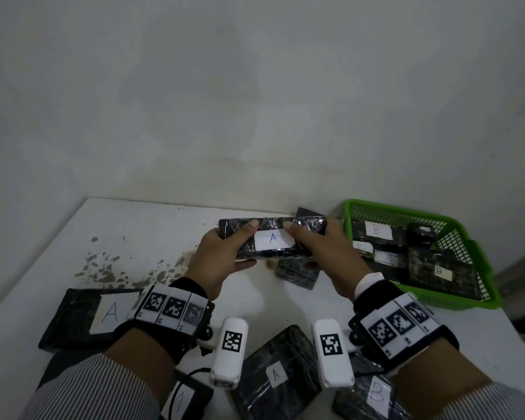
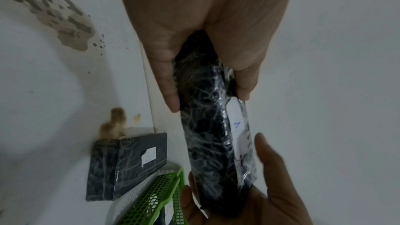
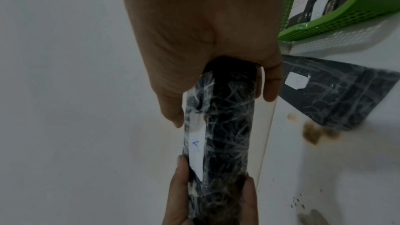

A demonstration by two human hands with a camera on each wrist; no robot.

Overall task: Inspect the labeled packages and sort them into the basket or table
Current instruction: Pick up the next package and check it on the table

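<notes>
At the centre of the head view, the left hand (image 1: 222, 259) and right hand (image 1: 325, 256) clamp their fingers on opposite ends of the black package (image 1: 272, 239) labelled A, held above the table (image 1: 152, 225); the green basket (image 1: 467, 259) sits at right, holding B packages.

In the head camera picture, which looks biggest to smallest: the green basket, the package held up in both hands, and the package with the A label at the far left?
1. Green basket, clearly the largest.
2. and 3. Held package and far-left A package look about alike; the left one is partly hidden by the left hand's wristband, so I won't rank them.
</notes>
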